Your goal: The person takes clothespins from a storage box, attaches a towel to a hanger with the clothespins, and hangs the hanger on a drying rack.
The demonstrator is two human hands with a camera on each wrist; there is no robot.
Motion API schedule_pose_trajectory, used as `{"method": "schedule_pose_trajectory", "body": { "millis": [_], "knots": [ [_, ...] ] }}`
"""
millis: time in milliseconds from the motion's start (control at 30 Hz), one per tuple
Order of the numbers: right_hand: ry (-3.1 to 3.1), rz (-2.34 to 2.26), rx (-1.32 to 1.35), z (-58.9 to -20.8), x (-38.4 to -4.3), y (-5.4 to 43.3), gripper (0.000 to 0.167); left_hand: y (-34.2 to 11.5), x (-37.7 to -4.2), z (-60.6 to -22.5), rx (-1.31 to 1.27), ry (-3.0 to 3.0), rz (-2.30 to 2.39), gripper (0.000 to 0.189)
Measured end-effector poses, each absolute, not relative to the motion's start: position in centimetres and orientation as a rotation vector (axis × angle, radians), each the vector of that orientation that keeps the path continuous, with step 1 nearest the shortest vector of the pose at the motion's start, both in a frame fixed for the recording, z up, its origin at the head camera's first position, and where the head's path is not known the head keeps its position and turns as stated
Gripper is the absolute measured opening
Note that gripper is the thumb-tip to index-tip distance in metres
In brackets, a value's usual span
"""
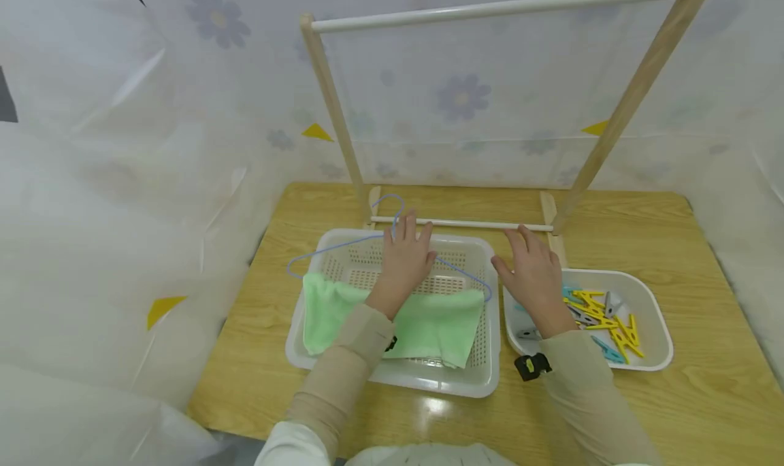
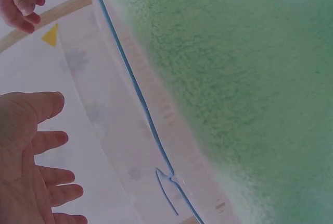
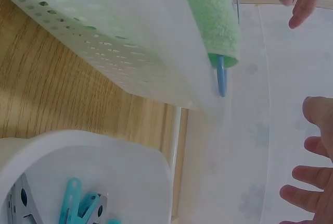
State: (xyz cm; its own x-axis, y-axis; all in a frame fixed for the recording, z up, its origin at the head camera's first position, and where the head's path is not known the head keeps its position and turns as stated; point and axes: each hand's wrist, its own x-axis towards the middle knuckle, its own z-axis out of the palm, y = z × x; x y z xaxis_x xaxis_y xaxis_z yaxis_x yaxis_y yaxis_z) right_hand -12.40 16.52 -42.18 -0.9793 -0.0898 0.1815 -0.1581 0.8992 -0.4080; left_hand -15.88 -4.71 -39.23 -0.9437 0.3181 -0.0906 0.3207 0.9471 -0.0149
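Note:
A green towel (image 1: 429, 323) hangs over the bottom bar of a blue clothes hanger (image 1: 338, 247), and both lie across a white perforated basket (image 1: 441, 384). Above the hanger's neck is my left hand (image 1: 405, 258), fingers spread and straight, with nothing gripped. In the left wrist view, that hand (image 2: 31, 161) appears apart from the hanger wire (image 2: 136, 86). My right hand (image 1: 531, 279) hovers between the basket and a white tub, its fingers loosely extended and holding nothing. One blue hanger end (image 3: 222, 78) pokes out of the towel roll (image 3: 216, 21) in the right wrist view.
On the right, the white tub (image 1: 661, 347) contains yellow, grey and blue clothespins (image 1: 606, 323). A wooden rack with a white top rail (image 1: 502, 9) stands behind the basket, and its lower rail (image 1: 478, 224) runs just past the basket's far edge. All rest on a wooden table (image 1: 245, 357).

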Motion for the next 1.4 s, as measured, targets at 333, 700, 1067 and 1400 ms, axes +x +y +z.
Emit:
{"method": "schedule_pose_trajectory", "body": {
  "millis": [333,700,1067,1400],
  "knots": [
    [-2.894,0.632,0.18,-42.6,-12.0,17.1,0.051,-6.3,-15.5,-39.1,0.423,3.018,-0.062,0.055],
    [-2.906,0.642,0.131,-42.9,-11.3,17.5,0.05,-8.0,-15.0,-39.0,0.373,3.035,-0.077,0.053],
    [-2.937,0.653,0.082,-43.5,-10.9,18.0,0.048,-9.2,-14.4,-38.7,0.302,3.0,-0.033,0.051],
    [-3.0,0.644,0.051,-44.1,-10.3,18.7,0.048,-10.5,-14.0,-38.8,0.239,2.976,-0.057,0.051]
  ]
}}
